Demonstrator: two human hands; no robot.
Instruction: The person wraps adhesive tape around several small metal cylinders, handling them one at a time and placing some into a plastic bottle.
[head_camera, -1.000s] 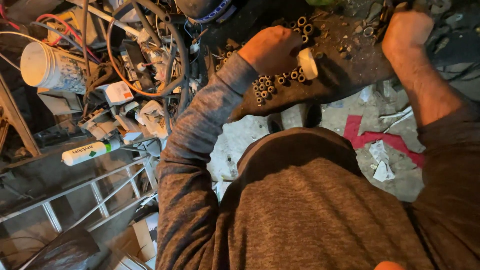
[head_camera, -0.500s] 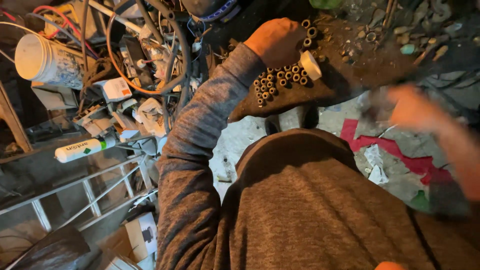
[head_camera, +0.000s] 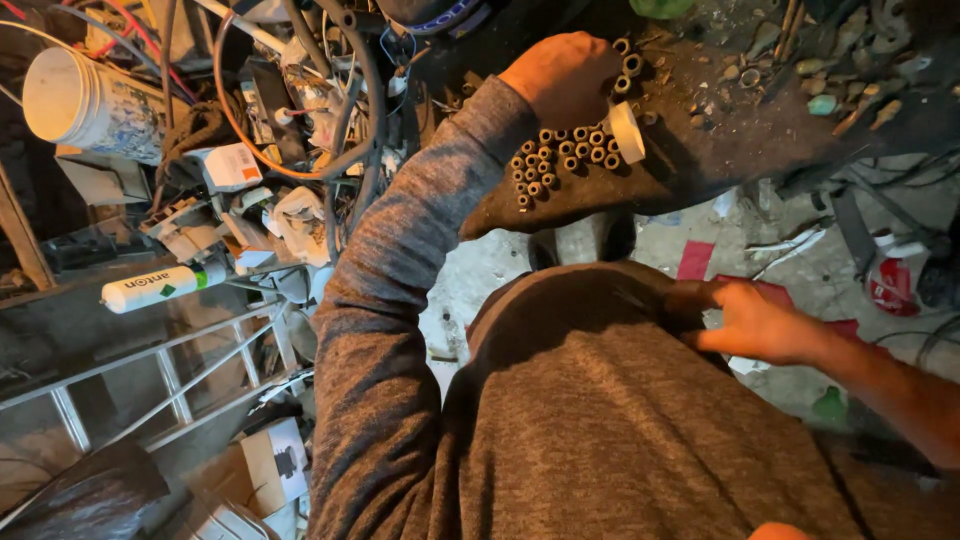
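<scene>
A: What's hidden?

B: Your left hand (head_camera: 562, 75) covers its own fingertips, curled together over the short metal tube pieces (head_camera: 565, 155) stood in rows on the dark bench (head_camera: 720, 150); grip unclear.

A: Right?

B: Right hand (head_camera: 755, 320), fingers loosely together, empty, touches your grey shirt (head_camera: 600, 420). White cap (head_camera: 628, 132) sits beside the tubes; white bucket (head_camera: 85, 105) well left.
</scene>
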